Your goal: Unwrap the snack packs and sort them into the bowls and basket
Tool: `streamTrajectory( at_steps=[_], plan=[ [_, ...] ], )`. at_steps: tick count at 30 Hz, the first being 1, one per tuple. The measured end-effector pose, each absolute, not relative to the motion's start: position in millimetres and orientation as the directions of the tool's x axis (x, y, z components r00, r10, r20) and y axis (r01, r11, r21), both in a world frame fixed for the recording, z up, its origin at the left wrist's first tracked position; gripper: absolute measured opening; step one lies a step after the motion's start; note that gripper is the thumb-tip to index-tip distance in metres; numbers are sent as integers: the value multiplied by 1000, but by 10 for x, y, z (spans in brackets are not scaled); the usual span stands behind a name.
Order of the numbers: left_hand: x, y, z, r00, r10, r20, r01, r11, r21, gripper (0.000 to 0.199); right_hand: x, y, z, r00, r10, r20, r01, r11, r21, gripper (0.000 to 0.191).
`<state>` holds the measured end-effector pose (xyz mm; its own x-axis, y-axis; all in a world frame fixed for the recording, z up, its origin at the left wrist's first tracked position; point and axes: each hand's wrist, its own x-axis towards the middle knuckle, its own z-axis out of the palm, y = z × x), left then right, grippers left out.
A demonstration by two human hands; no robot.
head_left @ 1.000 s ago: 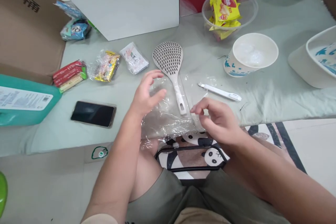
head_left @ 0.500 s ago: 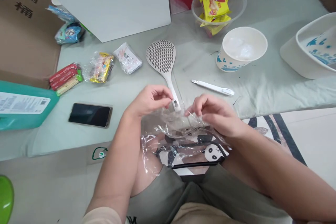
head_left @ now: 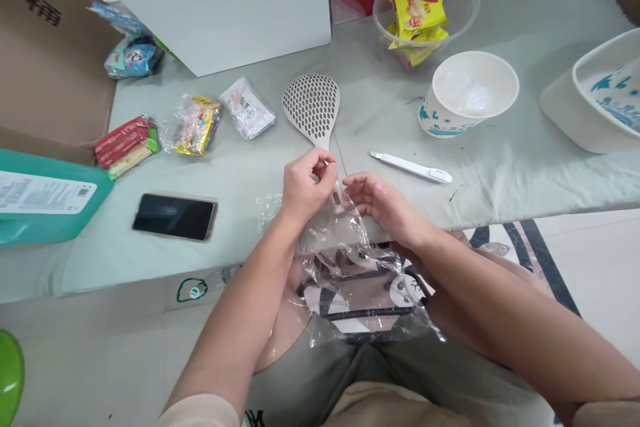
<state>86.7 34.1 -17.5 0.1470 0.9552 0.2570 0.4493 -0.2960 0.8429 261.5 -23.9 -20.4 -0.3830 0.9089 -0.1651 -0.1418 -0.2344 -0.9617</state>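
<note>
A light grey skimmer (head_left: 311,107) with a perforated head lies on the cloth-covered table, its handle pointing towards me. My left hand (head_left: 309,188) is closed in a pinch at the middle of that handle, partly hiding it. Beside the handle's end, my right hand (head_left: 385,208) is open, its fingers loosely curved and close to some plastic film. The crumpled clear plastic wrap (head_left: 350,267) lies around the handle's end and hangs over the table edge above my lap. A white utility knife (head_left: 411,167) rests to the right of the skimmer.
On the left lie a phone (head_left: 175,216), snack packets (head_left: 197,125) and a teal jug (head_left: 50,197). Behind stands a white box (head_left: 250,7). To the right are a clear bowl (head_left: 465,17) with yellow packets, a paper cup (head_left: 473,103) and a white bin (head_left: 575,113).
My left hand has moved up and right onto the skimmer's handle. My right hand has drawn back from the plastic wrap and its fingers have straightened. The wrap now hangs lower and wider.
</note>
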Motion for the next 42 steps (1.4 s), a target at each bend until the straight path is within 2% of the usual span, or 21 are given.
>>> streamTrajectory(
  at_steps=[2, 5, 8, 10, 14, 17, 19, 22, 25, 26, 28, 30, 32, 36, 39, 42],
  plan=[
    [857, 337, -169, 141, 934, 329, 516, -353, 781, 7, 2647, -272, -185, -458, 866, -202, -151, -300, -942, 64],
    [855, 334, -178, 177, 916, 360, 588, -392, 708, 8, 2638, -341, -147, -533, 809, -246, -77, -336, -939, 88],
    [880, 329, -211, 211, 908, 363, 613, -412, 674, 9, 2576, -403, -116, -575, 798, -179, -108, -290, -951, 88],
    [911, 322, -233, 190, 903, 384, 620, -414, 667, 10, 2531, -426, -100, -604, 791, -101, -156, -241, -958, 76],
    [959, 321, -244, 150, 905, 398, 629, -398, 668, 10, 2493, -423, -80, -606, 794, -47, -110, -142, -984, 28],
    [931, 355, -225, 153, 918, 365, 500, -391, 773, 6, 2549, -370, -77, -523, 850, -64, -134, -156, -979, 7],
    [877, 384, -201, 220, 935, 278, 300, -336, 893, 13, 2621, -313, -71, -444, 891, -92, -240, -217, -946, 7],
    [780, 404, -141, 424, 904, 58, 40, -82, 996, 44, 2726, -223, -32, -335, 934, -124, -434, -269, -860, 15],
    [710, 385, -55, 585, 786, -200, 20, 233, 972, 70, 2787, -157, 36, -261, 949, -177, -558, -298, -774, 21],
    [698, 375, -24, 629, 726, -279, 61, 311, 948, 70, 2799, -143, 57, -252, 946, -203, -573, -315, -756, 22],
    [687, 361, 32, 695, 609, -383, 152, 396, 906, 58, 2816, -122, 83, -253, 936, -246, -587, -350, -730, 23],
    [684, 363, 74, 704, 589, -397, 145, 428, 892, 41, 2833, -108, 77, -268, 927, -262, -605, -374, -703, 28],
    [673, 390, 101, 640, 687, -345, -19, 462, 886, 39, 2848, -96, 45, -283, 921, -266, -629, -388, -674, 35],
    [596, 507, 137, 320, 896, -308, -414, 425, 805, 38, 2859, -82, -1, -279, 916, -287, -597, -399, -696, 52],
    [535, 587, 163, 99, 922, -375, -555, 364, 748, 21, 2831, -88, 25, -287, 911, -296, -525, -409, -746, 71],
    [516, 614, 183, -38, 900, -434, -609, 324, 724, 14, 2773, -109, 45, -257, 896, -362, -483, -444, -755, 70]
  ],
)
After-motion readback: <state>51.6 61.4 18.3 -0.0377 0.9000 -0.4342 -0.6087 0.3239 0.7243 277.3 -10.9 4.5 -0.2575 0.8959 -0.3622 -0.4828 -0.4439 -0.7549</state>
